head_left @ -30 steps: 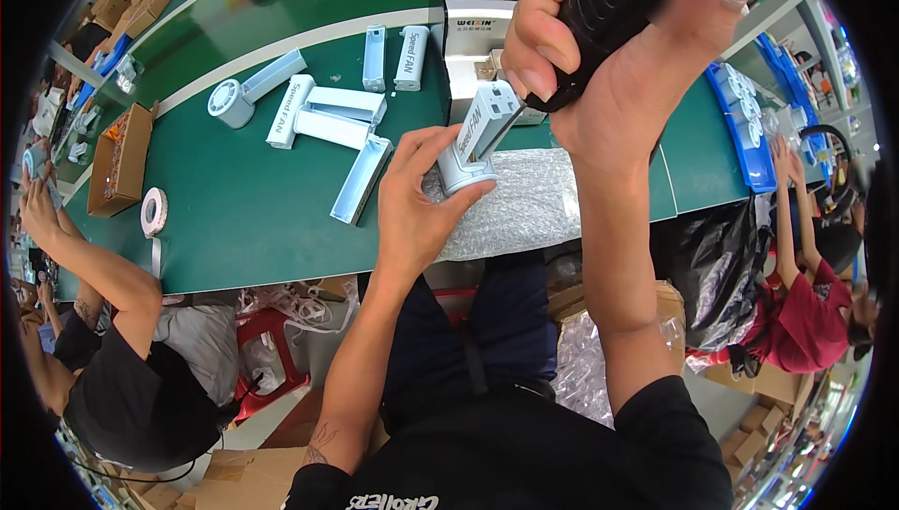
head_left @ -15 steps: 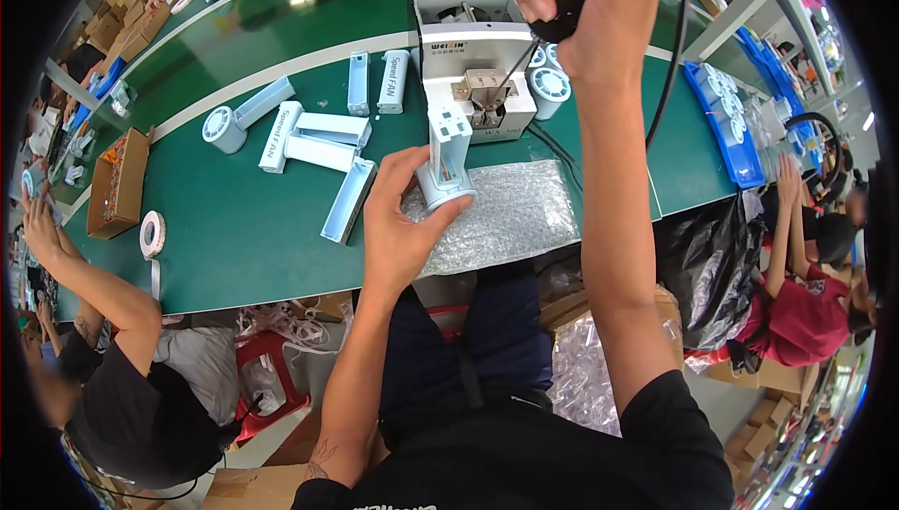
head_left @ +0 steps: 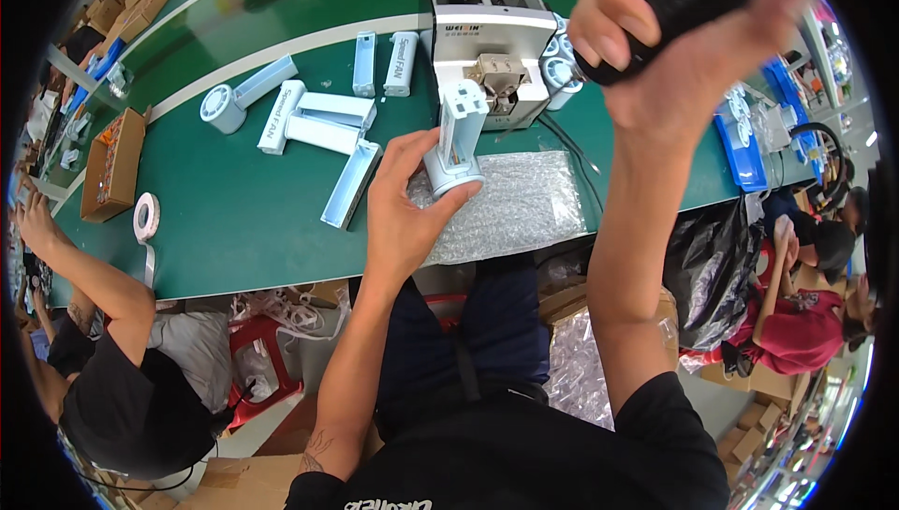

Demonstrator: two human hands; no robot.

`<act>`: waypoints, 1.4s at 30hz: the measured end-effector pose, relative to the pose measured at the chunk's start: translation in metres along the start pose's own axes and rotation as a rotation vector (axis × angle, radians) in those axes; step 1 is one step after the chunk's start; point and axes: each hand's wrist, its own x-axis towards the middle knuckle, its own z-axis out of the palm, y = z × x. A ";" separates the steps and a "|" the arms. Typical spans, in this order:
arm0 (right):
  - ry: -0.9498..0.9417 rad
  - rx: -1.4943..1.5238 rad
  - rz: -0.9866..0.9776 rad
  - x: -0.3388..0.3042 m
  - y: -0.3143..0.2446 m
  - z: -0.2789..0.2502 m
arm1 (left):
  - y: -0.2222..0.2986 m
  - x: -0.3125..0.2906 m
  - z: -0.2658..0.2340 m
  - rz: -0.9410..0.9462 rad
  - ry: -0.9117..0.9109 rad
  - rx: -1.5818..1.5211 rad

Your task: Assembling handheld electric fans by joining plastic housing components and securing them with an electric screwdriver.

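Observation:
My left hand grips the round base of a light blue handheld fan housing, which stands upright with its hollow handle part upward. Bubble wrap lies flat on the table beneath and beside it. High at the right, my right hand is wrapped round a black electric screwdriver. Its bit cannot be seen now, and the hand is partly blurred. Just beyond the housing stands a grey-white screw feeder machine with a metal pickup block at its front.
Several loose light blue casings lie left of the machine, with round fan parts at its right. A cardboard box and tape roll are further left, a blue tray to the right. Co-workers sit on both sides.
My right hand has moved right with the screwdriver, away from the feeder's pickup block, where the bit was pointing. My left hand still holds the housing in nearly the same place.

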 end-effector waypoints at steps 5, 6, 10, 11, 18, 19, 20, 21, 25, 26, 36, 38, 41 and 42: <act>0.248 0.688 0.292 -0.027 -0.025 0.034 | 0.000 0.002 0.000 0.003 -0.005 0.050; 0.227 0.707 0.280 -0.027 -0.021 0.039 | 0.001 0.002 0.000 -0.002 -0.007 0.046; 0.131 0.778 0.227 -0.024 -0.010 0.054 | 0.002 0.001 0.001 -0.007 -0.016 0.020; 0.106 0.794 0.214 -0.022 -0.007 0.053 | 0.002 0.001 0.001 -0.007 -0.014 0.021; -0.067 0.892 0.127 -0.021 0.009 0.055 | 0.004 0.000 -0.001 -0.009 -0.016 0.014; -0.092 0.905 0.114 -0.021 0.011 0.055 | 0.004 0.001 -0.001 -0.001 -0.021 0.027; -0.118 0.917 0.102 -0.021 0.014 0.055 | 0.004 0.001 -0.001 -0.003 -0.021 0.025; -0.143 0.930 0.089 -0.022 0.016 0.055 | 0.004 0.001 0.000 -0.006 -0.021 0.017; -0.241 0.985 0.039 -0.020 0.026 0.056 | 0.000 0.002 -0.001 -0.014 -0.024 -0.025; -0.265 0.998 0.025 -0.020 0.028 0.057 | 0.001 0.001 -0.001 -0.014 -0.024 -0.025; -0.081 1.047 0.342 -0.027 -0.009 0.065 | 0.005 0.000 0.000 0.025 -0.018 0.039; 0.151 1.005 0.606 -0.027 -0.024 0.065 | 0.004 0.001 0.000 0.028 -0.025 0.051; 0.142 0.492 0.159 -0.006 -0.007 0.023 | 0.001 0.001 0.002 0.003 0.010 0.007; 0.205 0.105 0.042 0.000 0.000 0.015 | 0.001 0.000 0.003 0.002 0.009 0.006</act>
